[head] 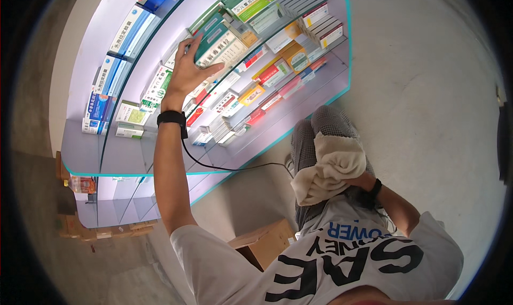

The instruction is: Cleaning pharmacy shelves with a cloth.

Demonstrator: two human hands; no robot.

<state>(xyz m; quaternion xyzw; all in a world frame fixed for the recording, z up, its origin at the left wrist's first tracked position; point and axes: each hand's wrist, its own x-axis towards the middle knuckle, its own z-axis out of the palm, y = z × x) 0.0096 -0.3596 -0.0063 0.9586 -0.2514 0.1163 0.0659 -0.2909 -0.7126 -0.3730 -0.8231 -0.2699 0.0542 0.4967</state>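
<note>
My left hand (187,70), with a black band at the wrist, reaches onto a glass shelf. Its fingers and thumb span the near end of a green and white medicine box (218,50), which stands among similar boxes. Beside that hand is a white and green carton (155,89). My right hand (359,181) is at my lap, partly hidden by a bunched cream cloth (338,160) that it holds against my thighs. The cloth lies in loose folds.
The curved display case (256,154) has glass shelves with many medicine boxes. A black cable (224,169) runs from my left wrist towards my lap. An open cardboard box (268,241) stands on the floor beside me. A bottle (82,184) and several cartons (86,229) are behind the case.
</note>
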